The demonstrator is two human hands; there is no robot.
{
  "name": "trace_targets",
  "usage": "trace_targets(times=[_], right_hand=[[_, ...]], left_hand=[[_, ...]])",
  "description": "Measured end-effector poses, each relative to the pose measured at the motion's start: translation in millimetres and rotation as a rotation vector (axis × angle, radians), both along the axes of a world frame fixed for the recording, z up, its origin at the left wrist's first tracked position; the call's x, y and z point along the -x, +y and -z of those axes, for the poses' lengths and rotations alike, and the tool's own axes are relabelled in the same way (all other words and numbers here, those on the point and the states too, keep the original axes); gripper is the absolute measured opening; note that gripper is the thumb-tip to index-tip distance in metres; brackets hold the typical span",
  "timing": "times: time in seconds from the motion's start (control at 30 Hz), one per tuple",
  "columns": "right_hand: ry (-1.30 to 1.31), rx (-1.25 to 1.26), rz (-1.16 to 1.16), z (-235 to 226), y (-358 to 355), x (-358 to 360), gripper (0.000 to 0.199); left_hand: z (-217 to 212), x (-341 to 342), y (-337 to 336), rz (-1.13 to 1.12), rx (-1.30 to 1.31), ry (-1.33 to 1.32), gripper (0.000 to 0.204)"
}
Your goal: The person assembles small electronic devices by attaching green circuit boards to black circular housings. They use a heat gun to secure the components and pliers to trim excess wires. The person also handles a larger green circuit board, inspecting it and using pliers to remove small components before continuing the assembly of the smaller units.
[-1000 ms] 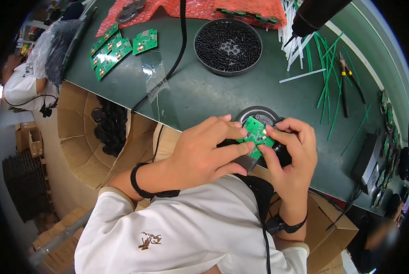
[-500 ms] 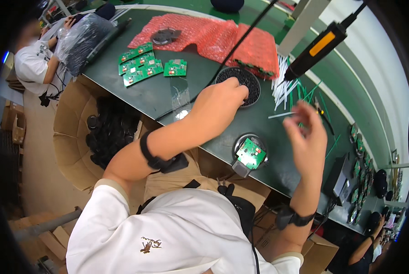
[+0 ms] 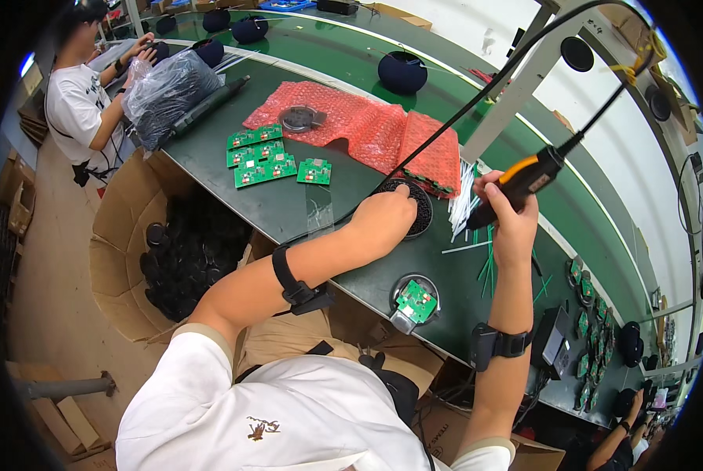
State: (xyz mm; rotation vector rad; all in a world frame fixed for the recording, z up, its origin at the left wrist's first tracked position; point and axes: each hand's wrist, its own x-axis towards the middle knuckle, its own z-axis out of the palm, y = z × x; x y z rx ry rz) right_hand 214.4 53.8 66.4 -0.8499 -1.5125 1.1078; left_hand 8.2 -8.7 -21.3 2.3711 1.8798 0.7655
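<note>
Green workbench: small green circuit board already sits in its round black housing, unscrewed I'd guess. Just beyond it, left hand digs closed-fingered into the round black parts tray; right hand grips the orange-black electric screwdriver

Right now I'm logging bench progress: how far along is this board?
Done: green board sits seated in the round fixture. In hand: right hand grips the orange driver; left hand reaches into the black dish. Left: fastening it, plus loose boards.
</note>
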Motion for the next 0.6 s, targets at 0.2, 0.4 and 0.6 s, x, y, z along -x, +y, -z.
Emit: trace_targets(times=[0.2, 0.4, 0.6], right_hand=[[0.180, 0.068, -0.346, -14.8, -39.1, -6.9, 0.041], [0.408, 0.124, -0.376, -14.0, -70.9, -3.0, 0.040], [0.251, 0.056, -0.265, -20.1, -91.1, -7.9, 0.036]], left_hand=[[4.1, 0.0, 1.7, -0.009, -0.062, -0.080, 0.009], [-3.0, 1.0, -0.3, 0.017, -0.209, -0.308, 0.013], [-25.6, -0.5, -40.9, 0.200, 0.185, -0.849, 0.008]])
